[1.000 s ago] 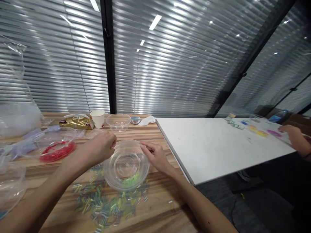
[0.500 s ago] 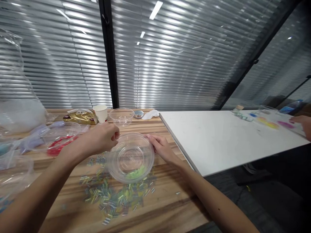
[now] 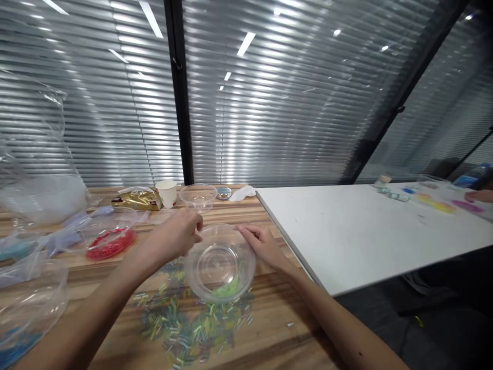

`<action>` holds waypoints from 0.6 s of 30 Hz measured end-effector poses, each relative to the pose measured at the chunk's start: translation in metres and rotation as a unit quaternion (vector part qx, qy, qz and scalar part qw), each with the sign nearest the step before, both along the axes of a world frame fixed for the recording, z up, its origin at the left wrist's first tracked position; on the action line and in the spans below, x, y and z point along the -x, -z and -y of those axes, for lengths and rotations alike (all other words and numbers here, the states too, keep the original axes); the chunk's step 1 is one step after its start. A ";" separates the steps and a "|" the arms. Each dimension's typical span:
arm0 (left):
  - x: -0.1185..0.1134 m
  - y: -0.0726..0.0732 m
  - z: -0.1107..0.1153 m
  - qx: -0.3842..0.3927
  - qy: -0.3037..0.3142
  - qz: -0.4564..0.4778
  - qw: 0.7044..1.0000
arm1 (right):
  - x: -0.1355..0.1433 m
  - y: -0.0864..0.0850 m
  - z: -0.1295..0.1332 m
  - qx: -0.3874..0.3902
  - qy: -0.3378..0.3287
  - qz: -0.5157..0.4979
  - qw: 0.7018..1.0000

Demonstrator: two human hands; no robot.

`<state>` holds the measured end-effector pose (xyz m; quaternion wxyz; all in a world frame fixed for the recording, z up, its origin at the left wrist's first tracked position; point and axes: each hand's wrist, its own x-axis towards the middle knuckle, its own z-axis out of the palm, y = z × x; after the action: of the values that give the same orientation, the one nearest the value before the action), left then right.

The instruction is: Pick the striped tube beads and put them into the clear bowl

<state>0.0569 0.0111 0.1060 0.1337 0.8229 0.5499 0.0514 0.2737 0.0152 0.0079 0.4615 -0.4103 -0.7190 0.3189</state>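
A clear round plastic bowl (image 3: 220, 263) is tilted towards me, with a small heap of light-green bits (image 3: 229, 289) at its lower edge. My right hand (image 3: 264, 247) grips its right rim, thumb on top. My left hand (image 3: 184, 232) is closed in a pinch over the bowl's upper-left rim; whatever lies between its fingertips is too small or hidden to name. Below the bowl, many short, thin tube-like pieces (image 3: 185, 324) in yellow, green, blue and clear are scattered on the wooden table (image 3: 285, 334).
Along the back stand a gold packet (image 3: 137, 199), a paper cup (image 3: 167, 193), another clear bowl (image 3: 198, 197) and a crumpled tissue (image 3: 242, 193). At left are tubs with red pieces (image 3: 111, 243) and blue pieces (image 3: 19, 347). A white table (image 3: 358, 231) adjoins, another person's hand (image 3: 479, 196) beyond.
The view has tilted, so everything sits lower and further right. Both hands and the bowl have shifted slightly right together. The green bits remain at the bowl's lower edge.
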 end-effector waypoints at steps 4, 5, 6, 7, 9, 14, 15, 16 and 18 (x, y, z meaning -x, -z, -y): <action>0.001 0.010 -0.005 0.012 -0.007 -0.007 1.000 | 0.002 -0.004 0.003 0.003 -0.003 -0.002 1.000; 0.001 0.011 -0.006 0.019 -0.011 -0.012 1.000 | 0.003 -0.005 0.003 0.006 -0.002 -0.003 1.000; 0.001 0.011 -0.006 0.022 -0.013 -0.016 1.000 | 0.003 -0.005 0.004 0.007 -0.001 -0.004 1.000; 0.001 0.011 -0.007 0.021 -0.011 -0.016 1.000 | 0.003 -0.006 0.004 0.008 0.001 -0.004 1.000; 0.001 0.008 -0.006 0.010 -0.001 -0.009 1.000 | 0.003 -0.007 0.004 0.007 0.006 -0.007 1.000; -0.001 -0.003 -0.006 0.001 0.007 0.011 1.000 | 0.002 -0.008 0.004 -0.007 0.017 -0.004 1.000; -0.002 -0.004 -0.006 -0.004 0.005 0.007 1.000 | 0.001 -0.009 0.004 -0.015 0.021 -0.003 1.000; -0.003 -0.005 -0.006 -0.013 0.002 0.002 1.000 | 0.000 -0.010 0.005 -0.023 0.028 -0.005 0.999; -0.005 -0.006 -0.006 -0.038 0.002 -0.009 0.999 | -0.002 -0.013 0.005 -0.041 0.045 -0.016 0.998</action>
<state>0.0617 0.0174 0.1122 0.0980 0.8290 0.5469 0.0645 0.2757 0.0099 0.0205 0.5034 -0.4179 -0.7048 0.2744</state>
